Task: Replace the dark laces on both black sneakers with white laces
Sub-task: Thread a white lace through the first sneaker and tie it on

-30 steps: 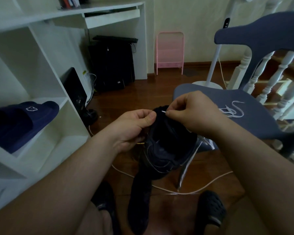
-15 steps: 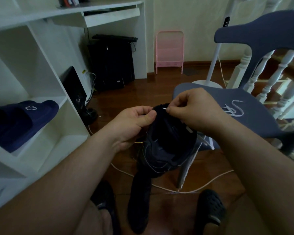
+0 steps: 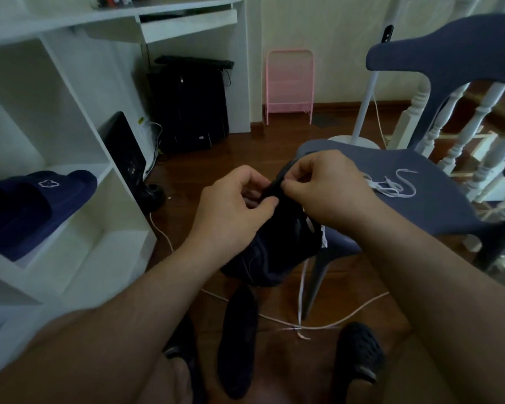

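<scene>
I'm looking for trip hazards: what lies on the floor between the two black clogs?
In the head view, the second black sneaker lies lengthwise between the left clog and right clog. A white cord crosses the floor just beyond them.

A navy slipper (image 3: 35, 205) on a white shelf (image 3: 56, 249), left; pink rack (image 3: 289, 86) against the back wall; blue chair (image 3: 420, 182), right.

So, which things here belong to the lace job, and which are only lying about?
Job:
- sneaker, held by left hand and right hand
- second sneaker on the floor
- white lace hanging from the held sneaker
- spare white lace on the chair

Lying about:
- blue slipper on the shelf
- pink rack
- floor cable
</scene>
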The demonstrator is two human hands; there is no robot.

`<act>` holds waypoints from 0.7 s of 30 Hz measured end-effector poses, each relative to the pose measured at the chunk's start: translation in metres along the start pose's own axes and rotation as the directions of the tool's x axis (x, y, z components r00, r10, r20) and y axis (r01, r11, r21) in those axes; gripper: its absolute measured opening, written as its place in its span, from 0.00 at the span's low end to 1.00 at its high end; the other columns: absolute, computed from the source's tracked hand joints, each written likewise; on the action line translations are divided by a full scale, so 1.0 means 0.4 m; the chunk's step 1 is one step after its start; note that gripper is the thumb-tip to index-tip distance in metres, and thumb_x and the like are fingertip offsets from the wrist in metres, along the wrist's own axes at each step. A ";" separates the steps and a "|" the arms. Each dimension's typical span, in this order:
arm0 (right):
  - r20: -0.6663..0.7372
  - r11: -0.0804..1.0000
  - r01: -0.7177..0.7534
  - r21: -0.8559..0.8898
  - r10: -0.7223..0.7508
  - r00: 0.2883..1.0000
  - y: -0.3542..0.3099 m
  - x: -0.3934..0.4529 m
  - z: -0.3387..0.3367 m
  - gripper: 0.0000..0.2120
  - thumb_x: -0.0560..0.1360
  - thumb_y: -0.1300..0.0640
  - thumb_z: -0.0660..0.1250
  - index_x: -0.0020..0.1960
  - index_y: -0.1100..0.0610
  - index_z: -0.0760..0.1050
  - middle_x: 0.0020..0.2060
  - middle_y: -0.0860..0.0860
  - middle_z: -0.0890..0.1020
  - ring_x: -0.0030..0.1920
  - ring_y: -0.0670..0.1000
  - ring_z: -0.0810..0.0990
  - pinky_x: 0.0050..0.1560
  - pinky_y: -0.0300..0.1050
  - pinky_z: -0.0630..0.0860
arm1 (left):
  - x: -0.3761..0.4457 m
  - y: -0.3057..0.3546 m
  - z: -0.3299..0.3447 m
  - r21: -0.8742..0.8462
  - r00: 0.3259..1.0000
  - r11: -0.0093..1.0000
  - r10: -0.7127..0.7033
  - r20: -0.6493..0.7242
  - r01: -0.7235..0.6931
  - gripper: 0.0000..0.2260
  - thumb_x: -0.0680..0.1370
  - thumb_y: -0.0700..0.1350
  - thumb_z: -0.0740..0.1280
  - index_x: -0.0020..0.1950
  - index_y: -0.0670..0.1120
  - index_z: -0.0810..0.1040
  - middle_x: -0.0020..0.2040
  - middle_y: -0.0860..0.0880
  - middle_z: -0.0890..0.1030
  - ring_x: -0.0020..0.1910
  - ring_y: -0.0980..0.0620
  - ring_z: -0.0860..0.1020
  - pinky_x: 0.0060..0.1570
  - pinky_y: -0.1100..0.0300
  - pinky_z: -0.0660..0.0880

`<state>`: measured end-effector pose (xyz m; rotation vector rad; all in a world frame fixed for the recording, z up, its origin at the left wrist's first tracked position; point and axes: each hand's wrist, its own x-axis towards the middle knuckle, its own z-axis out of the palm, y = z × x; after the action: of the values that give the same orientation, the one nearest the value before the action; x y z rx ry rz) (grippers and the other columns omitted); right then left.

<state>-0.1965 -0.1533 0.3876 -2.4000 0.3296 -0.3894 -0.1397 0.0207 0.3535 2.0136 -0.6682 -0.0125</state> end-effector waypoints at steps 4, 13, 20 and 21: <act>-0.035 0.988 0.009 0.154 -0.004 0.999 0.005 0.002 0.012 0.09 0.74 0.53 0.78 0.48 0.45 0.78 0.38 0.45 0.84 0.41 0.41 0.82 0.43 0.39 0.78 | 0.003 0.003 0.012 -0.248 0.994 0.963 -0.099 0.047 0.107 0.22 0.76 0.40 0.76 0.60 0.64 0.77 0.47 0.53 0.86 0.45 0.57 0.85 0.45 0.59 0.82; 0.089 0.996 0.092 -0.012 -0.090 0.992 0.031 0.003 0.018 0.09 0.76 0.50 0.75 0.56 0.44 0.82 0.45 0.39 0.84 0.48 0.36 0.81 0.49 0.32 0.74 | 0.013 0.002 0.037 -0.584 0.864 0.638 -0.399 0.308 0.503 0.22 0.79 0.27 0.67 0.68 0.47 0.82 0.57 0.43 0.87 0.53 0.47 0.87 0.53 0.55 0.84; -0.227 0.955 0.085 0.284 -0.019 0.974 0.048 -0.014 -0.072 0.10 0.83 0.51 0.65 0.45 0.52 0.80 0.38 0.50 0.83 0.37 0.45 0.80 0.43 0.47 0.78 | 0.059 -0.008 -0.013 -0.817 0.873 0.486 -0.486 0.044 0.312 0.22 0.81 0.26 0.64 0.71 0.46 0.79 0.57 0.45 0.86 0.47 0.51 0.87 0.41 0.61 0.83; -0.193 0.965 0.059 0.254 -0.010 0.981 0.051 -0.020 -0.079 0.14 0.82 0.49 0.65 0.43 0.55 0.80 0.36 0.53 0.82 0.34 0.49 0.80 0.40 0.49 0.78 | 0.059 -0.007 -0.017 -0.843 0.879 0.467 -0.476 0.015 0.268 0.23 0.81 0.26 0.64 0.71 0.45 0.78 0.58 0.45 0.86 0.48 0.53 0.87 0.41 0.62 0.83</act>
<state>-0.2180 -0.1840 0.3956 -2.1200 0.3015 -0.6402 -0.1164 0.0164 0.3608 1.1363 0.0101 -0.3126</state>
